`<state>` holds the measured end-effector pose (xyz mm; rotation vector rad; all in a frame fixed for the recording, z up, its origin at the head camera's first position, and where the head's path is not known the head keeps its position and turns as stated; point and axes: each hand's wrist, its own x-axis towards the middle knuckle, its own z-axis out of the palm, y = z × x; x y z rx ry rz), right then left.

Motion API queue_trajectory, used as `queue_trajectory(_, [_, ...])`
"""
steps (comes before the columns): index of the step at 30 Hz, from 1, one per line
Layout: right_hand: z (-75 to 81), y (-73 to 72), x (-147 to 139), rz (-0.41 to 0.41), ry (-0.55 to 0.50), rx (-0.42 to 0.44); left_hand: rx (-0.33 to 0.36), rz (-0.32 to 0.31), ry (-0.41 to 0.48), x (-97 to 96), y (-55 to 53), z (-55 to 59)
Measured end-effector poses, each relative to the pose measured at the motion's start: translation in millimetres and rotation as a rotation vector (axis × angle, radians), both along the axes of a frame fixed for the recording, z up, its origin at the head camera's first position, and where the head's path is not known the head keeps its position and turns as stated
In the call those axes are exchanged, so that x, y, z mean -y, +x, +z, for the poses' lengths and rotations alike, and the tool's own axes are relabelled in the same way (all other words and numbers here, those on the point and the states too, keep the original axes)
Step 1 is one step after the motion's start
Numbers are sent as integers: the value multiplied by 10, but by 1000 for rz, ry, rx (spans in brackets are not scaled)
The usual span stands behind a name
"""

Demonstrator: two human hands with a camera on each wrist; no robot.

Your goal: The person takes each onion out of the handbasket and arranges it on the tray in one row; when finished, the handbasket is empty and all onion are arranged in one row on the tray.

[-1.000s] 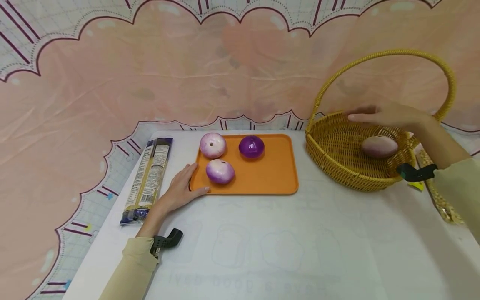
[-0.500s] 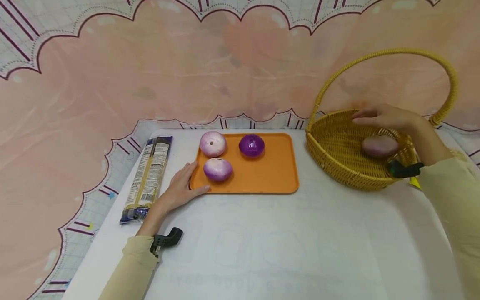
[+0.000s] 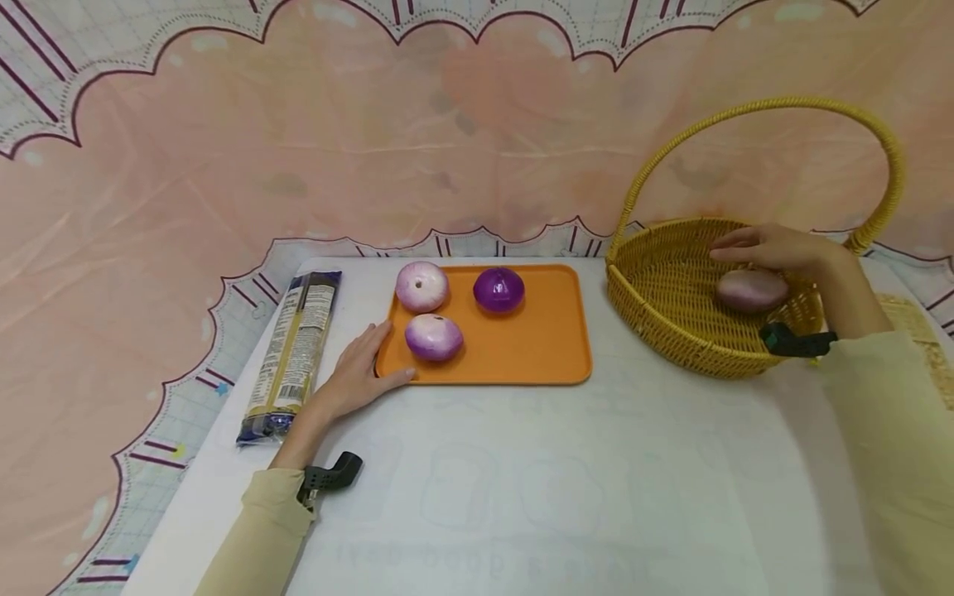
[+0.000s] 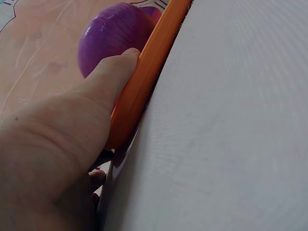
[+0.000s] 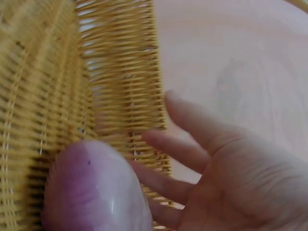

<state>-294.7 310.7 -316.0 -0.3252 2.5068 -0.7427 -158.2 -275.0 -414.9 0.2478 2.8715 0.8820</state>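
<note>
My left hand (image 3: pixel 358 372) rests at the near left corner of an orange tray (image 3: pixel 529 352), with the thumb on the front rim and the fingers straight along the left edge. Two purple-and-white onions (image 3: pixel 434 337) and a dark purple, glossy onion (image 3: pixel 499 290) lie on the tray. At the right, my right hand (image 3: pixel 778 247) reaches into a yellow wicker basket (image 3: pixel 648 323), fingers extended over a pale purple onion (image 3: pixel 751 290). In the right wrist view, this onion (image 5: pixel 96 187) lies just beside the spread fingers, which are not wrapped around it.
A long printed packet (image 3: pixel 291 356) with dark blue ends lies left of the tray. The basket's tall arched handle (image 3: pixel 790 103) rises above the right hand. Behind the white table (image 3: pixel 522 480) hangs a peach-coloured patterned cloth (image 3: pixel 335 149). A straw-coloured woven piece (image 3: pixel 917 339) shows beyond the right sleeve.
My right hand has moved slightly down toward the onion in the basket, and its forearm has swung left. The front onion on the tray has rolled slightly. My left hand stays put.
</note>
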Motion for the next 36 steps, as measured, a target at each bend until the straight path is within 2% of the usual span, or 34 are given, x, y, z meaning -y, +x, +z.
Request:
queue_trajectory(5, [-66, 10, -34, -16, -44, 85, 16, 1, -7, -1, 1, 25])
queue_trajectory(8, [-98, 12, -44, -7, -48, 105, 20, 5, -10, 4, 3, 25])
queue_trajectory(16, [-154, 38, -51, 98, -3, 91, 22, 5, -11, 2, 6, 30])
queue_trajectory(23, [-199, 30, -66, 155, 57, 85, 29, 6, -13, 1, 1, 17])
queue_trajectory(36, [-228, -1, -63, 154, 96, 121, 26, 3, -10, 14, 2, 6])
